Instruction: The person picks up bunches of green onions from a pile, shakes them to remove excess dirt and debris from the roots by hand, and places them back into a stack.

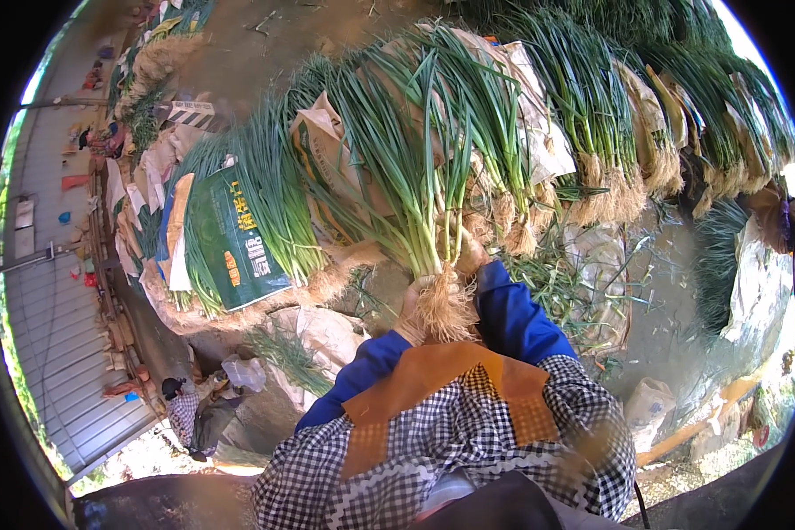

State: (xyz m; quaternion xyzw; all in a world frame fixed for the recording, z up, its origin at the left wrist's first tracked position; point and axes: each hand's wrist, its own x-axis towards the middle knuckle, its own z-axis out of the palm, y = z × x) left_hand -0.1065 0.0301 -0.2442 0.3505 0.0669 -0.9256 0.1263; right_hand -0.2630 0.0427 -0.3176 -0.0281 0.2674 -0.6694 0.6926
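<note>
Both my hands hold a bundle of green onions (430, 205) with long dark leaves and pale stems. My left hand (412, 311) closes around the stem bases from the left, just above the tan roots (446, 305). On the other side, my right hand (470, 255) grips the stems a little higher, its fingers partly hidden behind them. The roots hang over the front of my chest. Beyond the bundle lie more onions (503, 146) with roots towards me, and a printed paper sack (334, 152) is behind the leaves.
Left lies a green printed sack (238, 245) over onion bundles. Further bundles (589, 119) line up at the right, with sacks between them. Loose leaf trimmings (556, 278) litter the floor by my right arm. A person (183, 414) is at lower left. A wooden beam (702, 417) runs along the lower right.
</note>
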